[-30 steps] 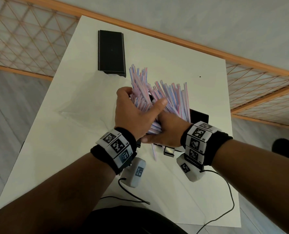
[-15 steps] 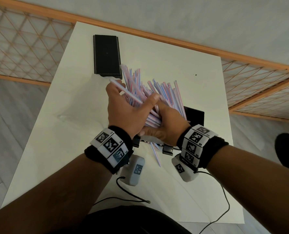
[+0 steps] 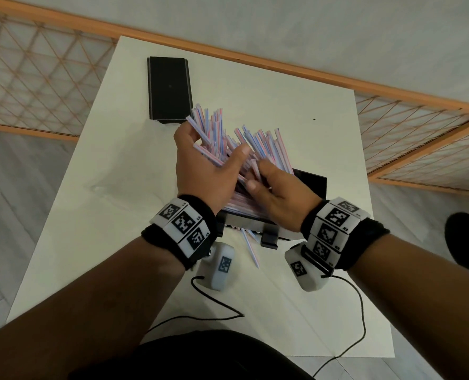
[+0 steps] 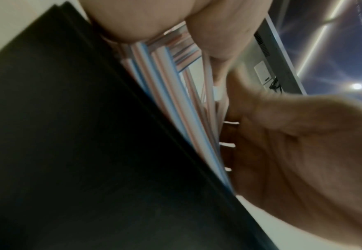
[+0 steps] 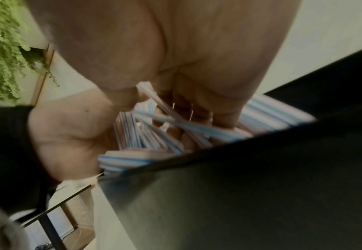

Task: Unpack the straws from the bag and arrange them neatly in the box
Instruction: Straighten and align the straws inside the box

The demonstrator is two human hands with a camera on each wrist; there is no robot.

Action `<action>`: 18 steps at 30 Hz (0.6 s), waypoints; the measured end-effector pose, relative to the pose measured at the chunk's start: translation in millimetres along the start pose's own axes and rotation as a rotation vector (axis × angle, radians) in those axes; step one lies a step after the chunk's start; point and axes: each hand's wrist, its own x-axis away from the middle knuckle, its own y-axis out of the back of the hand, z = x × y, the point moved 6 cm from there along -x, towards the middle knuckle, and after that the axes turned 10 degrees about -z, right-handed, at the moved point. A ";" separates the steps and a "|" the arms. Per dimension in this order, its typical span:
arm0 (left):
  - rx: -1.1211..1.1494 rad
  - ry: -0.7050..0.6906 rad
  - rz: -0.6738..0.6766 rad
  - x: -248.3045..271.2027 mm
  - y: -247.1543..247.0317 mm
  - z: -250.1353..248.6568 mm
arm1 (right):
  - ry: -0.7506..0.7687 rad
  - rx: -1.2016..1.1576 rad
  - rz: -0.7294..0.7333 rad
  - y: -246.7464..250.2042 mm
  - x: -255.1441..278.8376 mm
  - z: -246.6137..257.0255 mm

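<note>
A thick bundle of pink, blue and white striped straws stands tilted in the black box, fanning out toward the far side. My left hand grips the left part of the bundle, thumb on the near side and fingers curled round the far side. My right hand holds the lower right part just above the box. The left wrist view shows the straws against the box wall. In the right wrist view the straws cross between both palms. A few loose straws lie before the box.
The black lid lies flat at the far left of the white table. A faint crumpled clear sheet, perhaps the bag, lies left of my hands. Wrist-camera cables trail over the near edge. Wooden lattice fencing surrounds the table.
My left hand has slid up and left along the bundle and spread wider, drawing some straws leftward. The bundle fans out more loosely. My right hand stays low at the box.
</note>
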 end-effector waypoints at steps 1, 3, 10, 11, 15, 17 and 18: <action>-0.003 -0.007 -0.007 0.5 -0.1 0.8 | 0.004 0.010 -0.012 3.1 -0.5 -1.3; 0.002 -0.011 -0.017 2.0 -0.1 1.4 | 0.020 0.017 -0.065 11.5 -1.6 -1.0; 0.019 0.013 0.004 3.7 1.4 4.2 | 0.137 -0.183 -0.300 70.4 -0.5 49.5; 0.029 0.024 0.012 4.2 0.9 4.9 | 0.158 -0.183 -0.322 77.8 1.3 55.3; 0.110 0.047 -0.020 1.7 3.5 3.3 | 0.131 0.001 -0.228 59.8 3.1 51.2; 0.229 0.064 -0.040 -1.6 5.8 2.0 | 0.075 0.167 -0.158 40.1 5.8 35.3; 0.291 0.072 -0.052 -3.3 6.5 2.1 | 0.075 0.215 -0.170 35.3 8.6 27.5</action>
